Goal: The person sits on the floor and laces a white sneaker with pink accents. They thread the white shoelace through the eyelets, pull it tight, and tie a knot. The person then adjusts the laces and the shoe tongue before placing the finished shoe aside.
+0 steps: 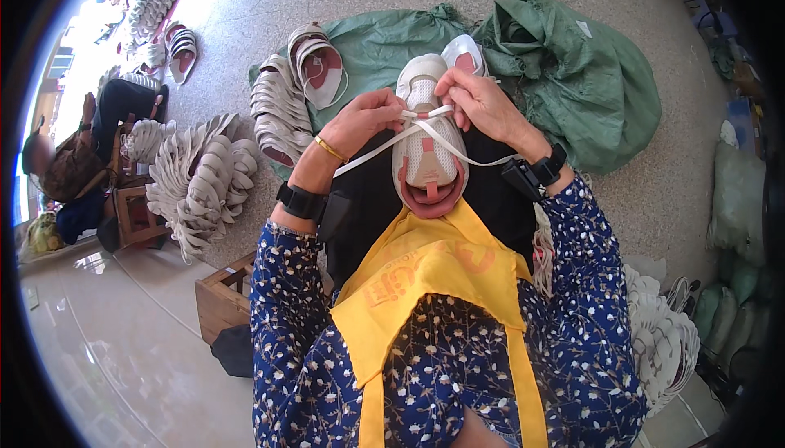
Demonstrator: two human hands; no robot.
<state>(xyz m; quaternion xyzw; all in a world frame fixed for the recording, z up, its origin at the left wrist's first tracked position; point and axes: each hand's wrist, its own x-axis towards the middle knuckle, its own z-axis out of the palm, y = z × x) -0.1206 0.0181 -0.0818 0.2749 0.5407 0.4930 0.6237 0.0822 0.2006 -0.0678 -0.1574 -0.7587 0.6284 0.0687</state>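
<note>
A white and pink sneaker [427, 154] lies on my lap, its toe pointing away from me and its pink-lined collar toward my yellow apron [433, 260]. White shoelace [366, 159] crosses over its tongue, with one loose end trailing to each side. At the left of the lacing, my left hand [364, 123] is closed, its fingertips pinching the lace. My right hand [489, 111] bends over the other side, thumb and fingers closed on the lace near the eyelets. The exact grip of the right fingertips is partly hidden.
Beyond my knees lie green sacks [572, 80], with a stack of shoe uppers [278, 109] and single uppers [319, 68] on them. More bundled uppers [200, 170] are at left, near another person [74, 158]. A wooden stool [222, 301] stands at lower left.
</note>
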